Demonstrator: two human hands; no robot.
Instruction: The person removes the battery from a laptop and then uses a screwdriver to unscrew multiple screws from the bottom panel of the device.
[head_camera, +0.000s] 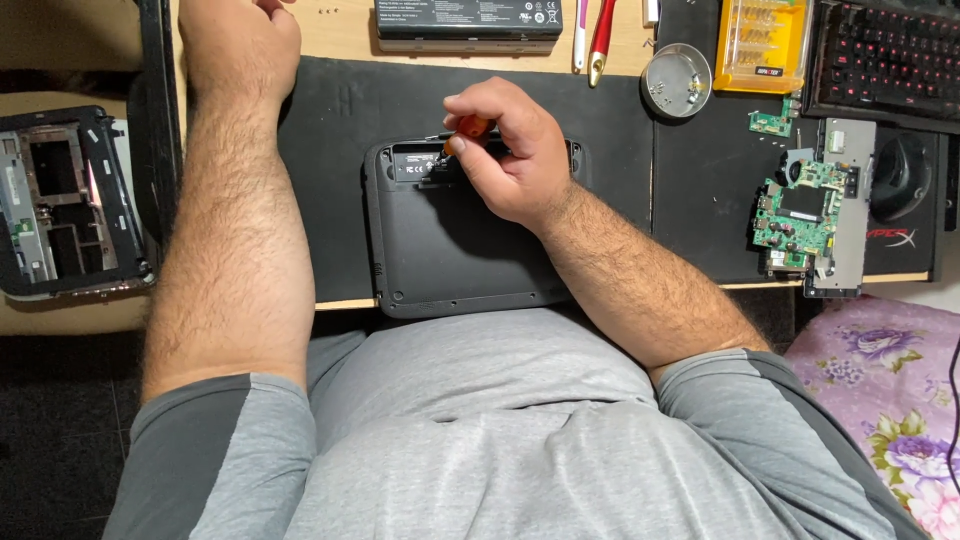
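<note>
A wooden tabletop (340, 35) carries a black mat (330, 150); a flowered cloth (880, 390) shows at lower right. At frame centre, the right hand (510, 150) pinches an orange-handled screwdriver (468, 127) between narrow fingers (462, 143), its tip at the upper edge of the black laptop base (450, 250). The left hand (238, 40), upper left, has its fingers out of view.

Laptop base (450, 250) at centre, flat on the desk mat (330, 150), near edge overhanging the desk. Right hand (505, 150) over its far edge, at twelve o'clock, pinching a screwdriver (470, 127). Left hand (238, 40) at eleven o'clock, past the mat. Battery pack (468, 22) further out at twelve. Metal dish (676, 82) at one o'clock, bit case (762, 42) just right of it, keyboard (885, 60) right again. Circuit board (800, 215) at three o'clock. Opened laptop shell (62, 205) at nine o'clock, well apart.
</note>
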